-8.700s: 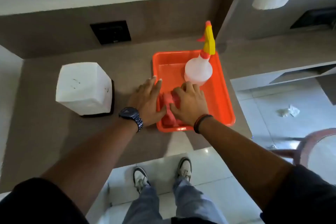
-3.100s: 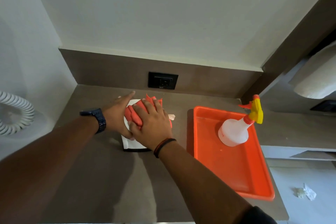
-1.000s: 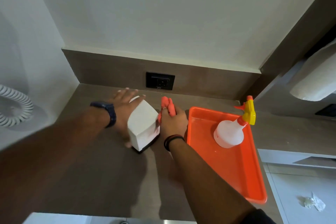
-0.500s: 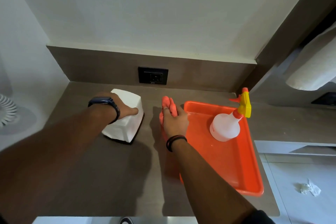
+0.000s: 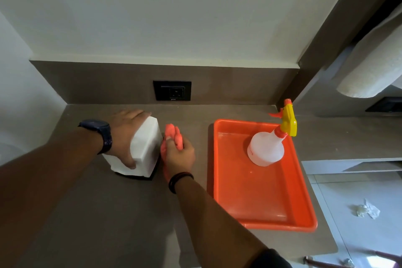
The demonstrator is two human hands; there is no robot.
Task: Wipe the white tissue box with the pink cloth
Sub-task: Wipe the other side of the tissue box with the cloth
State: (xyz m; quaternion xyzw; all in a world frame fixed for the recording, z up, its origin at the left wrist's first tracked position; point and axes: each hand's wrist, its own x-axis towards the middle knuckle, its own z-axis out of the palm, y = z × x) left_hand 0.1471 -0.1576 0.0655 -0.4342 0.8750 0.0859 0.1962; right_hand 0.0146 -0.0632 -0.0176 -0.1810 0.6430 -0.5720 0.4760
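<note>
Gripping the white tissue box [image 5: 145,148], the left hand [image 5: 125,135] braced it while the right hand [image 5: 179,156] clutched the pink cloth [image 5: 171,137] against its side. A hard push risked sliding or tipping the box on the tabletop [image 5: 121,213].

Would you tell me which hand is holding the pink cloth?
The right hand grips the cloth; the left hand steadies the box.

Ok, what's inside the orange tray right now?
Only the spray bottle stands in the orange tray, at its far end; the rest of the tray floor is bare. The pink cloth is outside it, in the right hand. The floor under the bottle is hidden.
</note>
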